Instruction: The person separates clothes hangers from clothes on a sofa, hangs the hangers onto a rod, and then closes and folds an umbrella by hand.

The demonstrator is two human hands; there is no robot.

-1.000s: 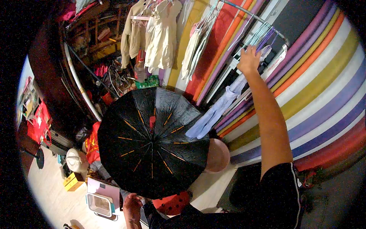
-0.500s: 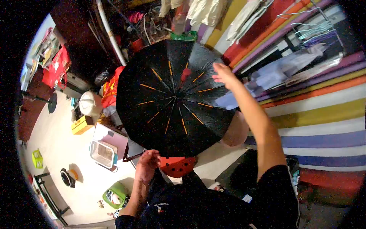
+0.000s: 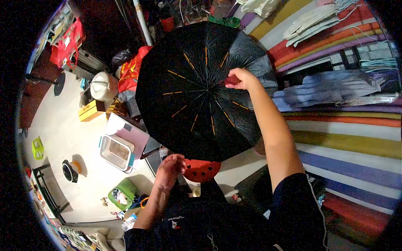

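Observation:
An opened black umbrella [image 3: 167,113] with orange-tipped ribs fills the middle of the head view, its inner side facing me. My right hand [image 3: 239,79] is closed around the dark red handle [image 3: 228,80] near the umbrella's centre. Below the lower left edge of the canopy is my left hand [image 3: 171,168], its fingers curled and partly apart, holding nothing that I can see. A red stool top with black dots [image 3: 202,169] shows just under the canopy, partly covered by it.
A clear container [image 3: 116,154] stands on a pink surface at the left, beside a yellow box [image 3: 91,111]. A green basket [image 3: 122,193] is at the lower left. Clothes [image 3: 326,90] hang before a striped wall covering [image 3: 347,144] at the right.
My right hand has moved left from the canopy's right side and taken hold of the handle. The umbrella appears higher and further right. My left hand shows slightly further right.

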